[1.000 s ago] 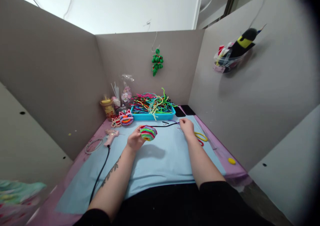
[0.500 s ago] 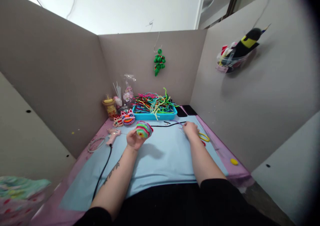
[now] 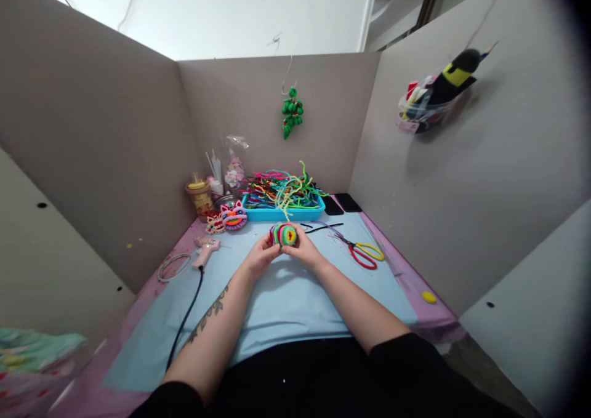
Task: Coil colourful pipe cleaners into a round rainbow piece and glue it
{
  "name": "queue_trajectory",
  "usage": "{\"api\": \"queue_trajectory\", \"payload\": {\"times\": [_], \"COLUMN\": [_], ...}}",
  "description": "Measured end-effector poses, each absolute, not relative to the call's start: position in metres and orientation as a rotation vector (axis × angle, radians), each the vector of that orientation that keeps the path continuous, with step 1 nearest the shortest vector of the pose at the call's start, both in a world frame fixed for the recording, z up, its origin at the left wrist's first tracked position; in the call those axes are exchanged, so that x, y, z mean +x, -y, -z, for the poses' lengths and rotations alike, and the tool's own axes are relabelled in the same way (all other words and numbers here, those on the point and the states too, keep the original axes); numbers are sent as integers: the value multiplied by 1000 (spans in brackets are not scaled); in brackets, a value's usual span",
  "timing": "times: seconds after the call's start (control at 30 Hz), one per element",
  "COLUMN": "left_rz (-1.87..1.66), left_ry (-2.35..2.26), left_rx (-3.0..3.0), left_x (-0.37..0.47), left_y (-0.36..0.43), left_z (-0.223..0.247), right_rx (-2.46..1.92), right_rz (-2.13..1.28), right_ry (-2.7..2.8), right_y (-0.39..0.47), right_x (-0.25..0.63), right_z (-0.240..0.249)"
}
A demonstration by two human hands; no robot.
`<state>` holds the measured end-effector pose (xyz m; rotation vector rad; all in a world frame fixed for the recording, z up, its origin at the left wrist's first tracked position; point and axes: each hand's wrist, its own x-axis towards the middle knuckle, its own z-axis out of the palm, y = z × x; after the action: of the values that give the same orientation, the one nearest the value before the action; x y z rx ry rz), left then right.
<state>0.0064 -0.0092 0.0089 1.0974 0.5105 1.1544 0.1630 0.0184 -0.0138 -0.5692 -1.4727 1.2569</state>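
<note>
A round, rainbow-striped piece point(image 3: 283, 234) is held above the light blue cloth, in front of the blue tray. My left hand point(image 3: 261, 257) grips its left side, and my right hand point(image 3: 303, 249) grips its right side, with both thumbs near its lower edge. Scissors point(image 3: 362, 253) with one red and one yellow handle lie right of my right hand. Just behind the hands are thin black strips point(image 3: 324, 228) on the cloth.
A blue tray point(image 3: 284, 215) of colourful fuzzy stems stands at the back. Dark phones point(image 3: 347, 202) lie beside it. At left are a pink glue gun point(image 3: 205, 253) with a black cable, lion-face crafts point(image 3: 233, 217) and a cup point(image 3: 200, 200).
My right hand has moved left from the scissors to the striped piece and now holds it too. The piece has shifted slightly right and turned in my left hand.
</note>
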Motion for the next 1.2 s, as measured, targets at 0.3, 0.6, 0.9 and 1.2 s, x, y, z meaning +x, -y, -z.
{"api": "queue_trajectory", "payload": {"times": [0.3,0.6,0.9,1.2], "left_rz": [-1278,-1741,-1698,-1661], "left_ry": [-1142,-1378,-1254,-1070], "left_rx": [1135,1210,773,409], "left_x": [-3,-27,-28,-29], "left_y": [-12,-32,-27,-26], "left_z": [18,27,15,10], "right_rx": [-1157,-1030,-652,-697], "right_rz": [-692,-433,-108,-9], "right_ry": [1904,2025,2654,2599], "right_y": [-29,-33,-41,-36], "right_x": [174,160,119,121], "right_z": [24,18,21,28]}}
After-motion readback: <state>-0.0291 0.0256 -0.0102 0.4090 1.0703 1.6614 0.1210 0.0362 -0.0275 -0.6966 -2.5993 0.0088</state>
